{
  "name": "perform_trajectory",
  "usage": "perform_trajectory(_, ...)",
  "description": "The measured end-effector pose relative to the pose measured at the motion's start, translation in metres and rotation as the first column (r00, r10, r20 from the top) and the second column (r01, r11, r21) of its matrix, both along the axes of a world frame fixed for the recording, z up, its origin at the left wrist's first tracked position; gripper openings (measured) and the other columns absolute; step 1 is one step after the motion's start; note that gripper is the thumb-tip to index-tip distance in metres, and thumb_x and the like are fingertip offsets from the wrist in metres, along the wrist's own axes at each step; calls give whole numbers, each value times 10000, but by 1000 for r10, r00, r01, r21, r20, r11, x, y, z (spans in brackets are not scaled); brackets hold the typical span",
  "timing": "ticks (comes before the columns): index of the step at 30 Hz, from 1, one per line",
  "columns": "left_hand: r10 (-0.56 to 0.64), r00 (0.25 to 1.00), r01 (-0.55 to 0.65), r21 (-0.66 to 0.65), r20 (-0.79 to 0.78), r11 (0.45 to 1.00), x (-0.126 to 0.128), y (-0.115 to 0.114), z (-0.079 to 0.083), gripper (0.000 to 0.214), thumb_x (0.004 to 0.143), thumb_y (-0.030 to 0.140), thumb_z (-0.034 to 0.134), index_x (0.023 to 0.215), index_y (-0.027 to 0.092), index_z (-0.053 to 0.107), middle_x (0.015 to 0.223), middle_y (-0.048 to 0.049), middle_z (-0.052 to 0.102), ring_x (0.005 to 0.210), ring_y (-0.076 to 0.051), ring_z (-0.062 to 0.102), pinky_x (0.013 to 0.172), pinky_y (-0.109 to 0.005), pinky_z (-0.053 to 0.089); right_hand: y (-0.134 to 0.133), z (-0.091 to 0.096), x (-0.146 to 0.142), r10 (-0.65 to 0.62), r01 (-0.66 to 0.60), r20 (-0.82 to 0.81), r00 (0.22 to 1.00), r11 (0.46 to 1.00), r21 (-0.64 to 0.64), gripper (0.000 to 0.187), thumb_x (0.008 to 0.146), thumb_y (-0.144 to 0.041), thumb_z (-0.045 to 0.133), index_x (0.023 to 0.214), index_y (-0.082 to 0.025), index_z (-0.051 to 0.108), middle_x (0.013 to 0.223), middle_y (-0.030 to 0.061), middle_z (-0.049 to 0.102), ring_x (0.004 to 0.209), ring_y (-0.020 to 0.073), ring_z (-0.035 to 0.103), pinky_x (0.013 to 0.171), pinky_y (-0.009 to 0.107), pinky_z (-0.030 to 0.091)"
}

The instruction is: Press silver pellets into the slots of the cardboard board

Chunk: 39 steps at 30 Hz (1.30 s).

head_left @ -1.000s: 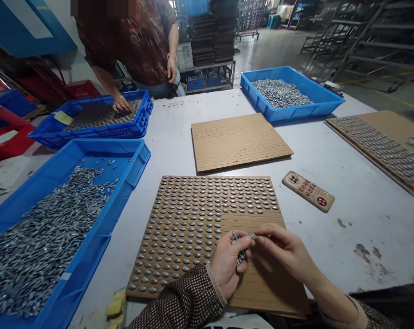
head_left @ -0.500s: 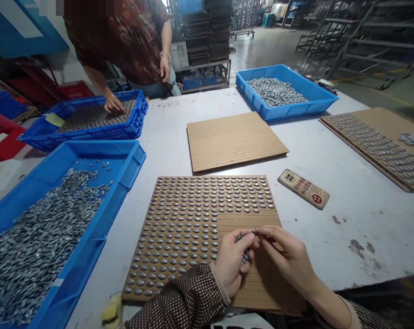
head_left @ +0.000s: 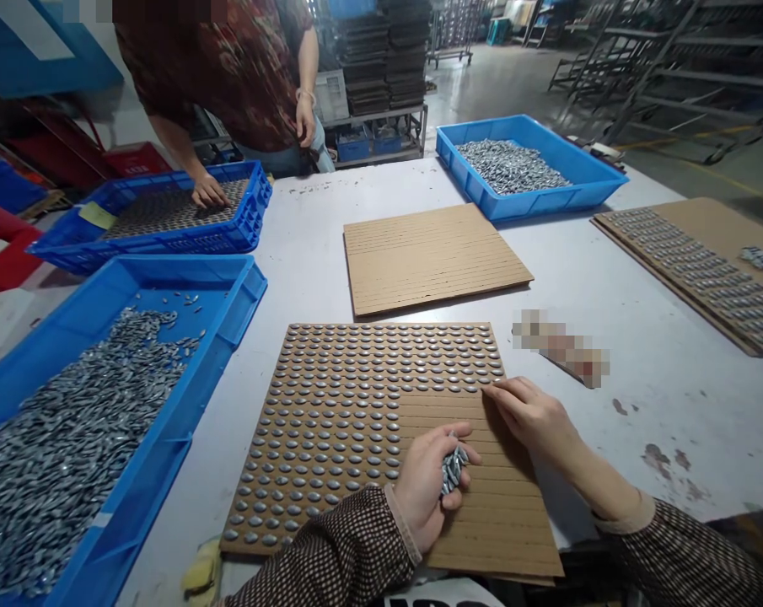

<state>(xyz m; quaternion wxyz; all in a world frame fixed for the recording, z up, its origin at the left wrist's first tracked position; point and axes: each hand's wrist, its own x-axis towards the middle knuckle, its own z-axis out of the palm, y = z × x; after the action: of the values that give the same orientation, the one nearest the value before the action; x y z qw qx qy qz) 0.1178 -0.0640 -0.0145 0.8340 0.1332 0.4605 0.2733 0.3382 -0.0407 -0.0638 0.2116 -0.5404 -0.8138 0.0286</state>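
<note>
My left hand (head_left: pixel 422 480) is cupped around a handful of small pointed-oval metal pieces (head_left: pixel 453 469) and hovers over the cardboard board (head_left: pixel 475 497) in front of me. Rows of the same grey pieces (head_left: pixel 330 421) cover the board's left side and its far part; the near right part is bare, ridged cardboard. My right hand (head_left: pixel 533 421) pinches at the board's right side, where a row ends. The fingertips mostly cover the metal piece between them.
A blue bin (head_left: pixel 222 337) heaped with metal pieces stands at left, another blue bin (head_left: pixel 501 206) at the back. Ridged cardboard (head_left: pixel 432 261) lies beyond my board, and a filled board (head_left: pixel 690 261) at right. A blurred flat object (head_left: pixel 561 350) lies nearby. Across the table, a person's hand (head_left: pixel 210 192) reaches into a blue crate (head_left: pixel 255 198).
My right hand has moved from beside my left hand out to the end of a row on the board. My left hand has opened slightly, showing more of its metal pieces.
</note>
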Motion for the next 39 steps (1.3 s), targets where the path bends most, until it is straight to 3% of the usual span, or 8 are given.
perform_trajectory(7,10,999,-11,-16,-32,1000,3,1,8,375,680,219,554,1041,180,459,739,-10,612,476,-67,469,347,-161,118,1,4,1,34,-34,87,996,999,-6,324,902,-88,387,1034,-205,658,973,87,669,908,205,575,730,307,486)
perform_trajectory(14,-17,1000,17,22,12,1000,4,-3,3,315,729,364,670,913,185,488,761,-6,590,489,-41,459,350,-150,109,4,-3,4,37,-36,-45,998,999,4,333,896,-108,395,1038,-230,671,989,79,680,894,196,593,734,307,496)
perform_trajectory(19,13,1000,-13,-1,-14,1000,2,-3,5,395,661,329,762,960,151,574,748,-2,560,505,-25,442,365,-142,126,3,-4,4,15,-16,-61,998,1000,-24,336,902,-120,389,1030,-241,676,974,79,667,896,195,589,736,305,497)
perform_trajectory(25,19,1000,-19,-5,-16,1000,4,-2,6,325,707,247,678,996,126,592,764,-23,572,509,-31,455,358,-145,135,5,-5,4,-6,1,-116,993,999,-40,325,929,-176,372,1012,-234,680,952,76,655,882,197,590,742,314,507)
perform_trajectory(28,34,999,-33,19,-29,999,4,-2,7,291,700,235,687,944,139,560,777,-22,584,519,-32,460,356,-142,137,2,-1,2,-13,8,-144,989,999,-39,297,935,-200,392,1026,-236,672,994,77,655,913,204,592,779,335,510)
perform_trajectory(31,37,999,-35,52,-39,998,4,-2,7,288,688,251,714,879,157,520,783,-17,591,523,-33,461,356,-142,136,-11,13,-7,-58,24,-316,947,994,-110,226,920,-269,476,1041,-222,661,1037,92,654,944,215,603,805,352,515)
perform_trajectory(34,23,998,-17,97,-53,995,4,-3,7,310,672,272,735,855,164,510,754,0,571,518,-33,451,358,-145,128,-30,33,-22,-167,-54,-565,808,934,-353,213,902,-345,527,1001,-215,663,935,69,685,799,182,638,672,291,534)
perform_trajectory(39,-44,994,56,119,-105,991,9,-7,4,320,639,290,752,823,167,521,612,51,476,477,-36,395,357,-153,114,-46,47,-37,-327,-293,-690,646,728,-620,245,872,-406,570,904,-184,669,790,26,689,707,149,632,615,243,507)
